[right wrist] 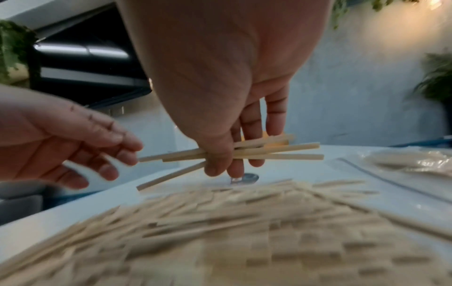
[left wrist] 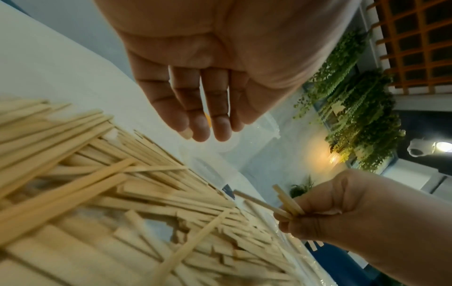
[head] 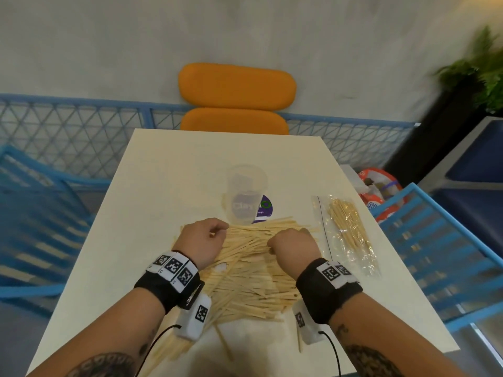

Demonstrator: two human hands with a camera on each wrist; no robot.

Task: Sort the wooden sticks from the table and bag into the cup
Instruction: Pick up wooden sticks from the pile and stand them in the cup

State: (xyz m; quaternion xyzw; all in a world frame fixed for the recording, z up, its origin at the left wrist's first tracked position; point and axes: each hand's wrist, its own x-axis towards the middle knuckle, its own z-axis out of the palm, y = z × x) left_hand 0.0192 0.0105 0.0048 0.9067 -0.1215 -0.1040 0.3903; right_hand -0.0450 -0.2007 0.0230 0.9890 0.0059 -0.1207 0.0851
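Wooden sticks (head: 245, 270) heaped mid-frame on cream table (head: 168, 159), pile spilling twd lower edge. Right hand (head: 295, 247) over pile, fingers curled round small bundle of sticks (right wrist: 269, 152). Left hand (head: 202, 242) above pile's left side, fingers relaxed, nothing held. Clear cup (head: 246, 194) upright just beyond pile, on purple sticker (head: 265, 209). Bag (head: 348, 232) w/ thin sticks flat at right, near table edge. Orange chair (head: 236, 99) at far end, blue mesh fence (head: 68, 131) behind, plant (head: 481, 69) upper right. Bare tabletop upper left.
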